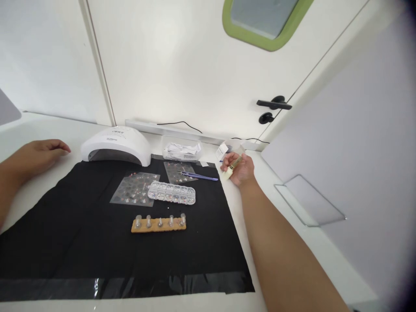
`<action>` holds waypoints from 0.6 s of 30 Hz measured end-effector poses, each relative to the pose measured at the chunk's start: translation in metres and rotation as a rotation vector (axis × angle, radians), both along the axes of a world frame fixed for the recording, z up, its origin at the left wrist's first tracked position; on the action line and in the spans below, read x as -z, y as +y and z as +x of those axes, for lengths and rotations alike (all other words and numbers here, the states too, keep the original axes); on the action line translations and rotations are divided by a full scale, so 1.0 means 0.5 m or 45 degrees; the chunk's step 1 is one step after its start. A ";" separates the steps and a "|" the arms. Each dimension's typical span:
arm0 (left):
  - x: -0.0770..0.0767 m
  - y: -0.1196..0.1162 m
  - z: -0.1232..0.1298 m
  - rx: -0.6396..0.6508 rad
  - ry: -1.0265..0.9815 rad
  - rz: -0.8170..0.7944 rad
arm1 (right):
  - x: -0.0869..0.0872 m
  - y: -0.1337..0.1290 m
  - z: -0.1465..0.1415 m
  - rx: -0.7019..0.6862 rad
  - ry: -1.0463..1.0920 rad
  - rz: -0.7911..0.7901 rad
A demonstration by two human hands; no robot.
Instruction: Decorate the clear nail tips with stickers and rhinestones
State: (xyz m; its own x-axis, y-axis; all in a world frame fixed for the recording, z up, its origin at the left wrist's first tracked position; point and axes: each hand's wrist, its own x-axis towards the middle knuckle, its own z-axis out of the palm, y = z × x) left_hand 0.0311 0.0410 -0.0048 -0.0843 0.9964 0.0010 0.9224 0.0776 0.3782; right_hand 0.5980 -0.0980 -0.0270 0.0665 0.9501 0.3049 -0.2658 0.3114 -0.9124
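Observation:
My right hand (240,169) is closed round a small bottle (228,173) with a gold-coloured neck and pale yellow body, beside a white box (222,151). At the far left my left hand (45,155) rests on the white table, its fingers pressed together; whether anything is in them is hidden. A wooden strip (156,225) with several nail tips on small stands lies on the black mat (97,251). Behind it are a clear compartment case (171,193) of small gems, a sticker sheet (133,189) and purple tweezers (201,176) across another sheet (172,171).
A white nail lamp (116,143) stands at the back left. Right of it is a clear tray (181,149) with white packets. A wire frame (308,201) is on the right. Behind rises a door with a black handle (274,104).

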 end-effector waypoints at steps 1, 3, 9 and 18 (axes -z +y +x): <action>0.000 -0.001 0.000 0.007 0.000 0.006 | 0.000 0.000 -0.001 0.002 -0.002 -0.001; 0.000 -0.003 0.001 0.011 -0.010 0.028 | -0.002 -0.001 -0.002 0.004 -0.007 -0.005; 0.001 -0.008 0.001 0.003 -0.033 0.031 | -0.003 0.001 -0.001 0.015 -0.024 -0.036; 0.009 0.003 -0.007 0.030 -0.014 0.074 | -0.001 0.000 0.001 0.030 -0.033 -0.043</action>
State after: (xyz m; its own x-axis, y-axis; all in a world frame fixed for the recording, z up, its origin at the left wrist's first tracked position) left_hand 0.0274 0.0427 -0.0092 -0.0610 0.9964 0.0584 0.9195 0.0334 0.3916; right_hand 0.5983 -0.0978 -0.0266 0.0812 0.9582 0.2744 -0.2352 0.2860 -0.9289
